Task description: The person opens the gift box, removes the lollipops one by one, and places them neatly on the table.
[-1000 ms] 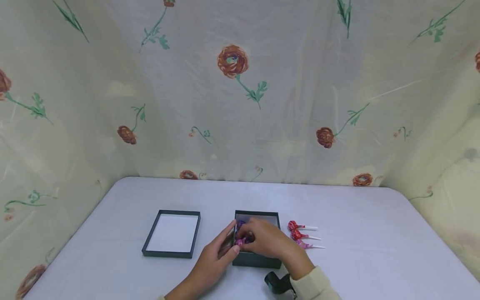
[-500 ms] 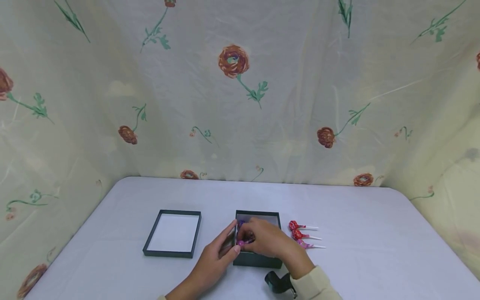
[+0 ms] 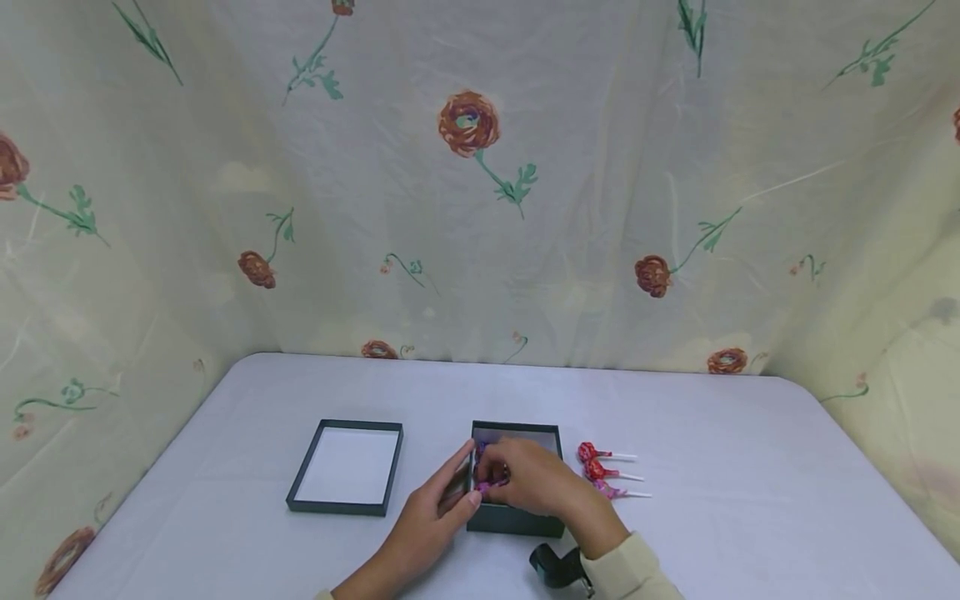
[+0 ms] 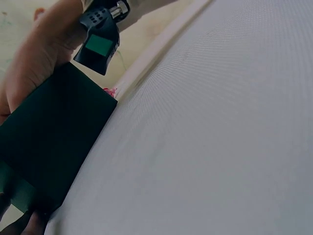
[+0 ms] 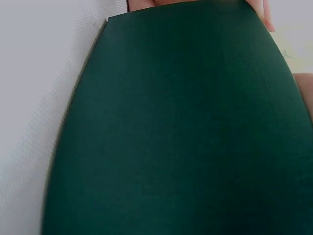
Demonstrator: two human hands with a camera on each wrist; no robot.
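In the head view a dark green box (image 3: 516, 521) stands uncovered on the table, with purple-wrapped lollipops (image 3: 483, 487) along its left side. My right hand (image 3: 528, 477) reaches in over the near right of the box, its fingers curled and pinching a purple lollipop by the left wall. The hand hides much of the box's inside. My left hand (image 3: 429, 517) rests against the box's left side, fingers straight along the wall and thumb at the rim. Both wrist views show mostly the outer walls of the green box (image 4: 54, 132), with fingertips (image 5: 142, 4) at its edge.
Left of the box lies its lid (image 3: 341, 507), white inside with a dark green rim. To the right, two red lollipops (image 3: 595, 470) and a pink one (image 3: 606, 489) lie in a column, sticks pointing right. A floral curtain (image 3: 562, 250) hangs behind the white table (image 3: 720, 533).
My right hand's fingers and the purple lollipop at them have shifted very slightly inside the box. The left hand, box, lid and lollipops on the table stay in place.
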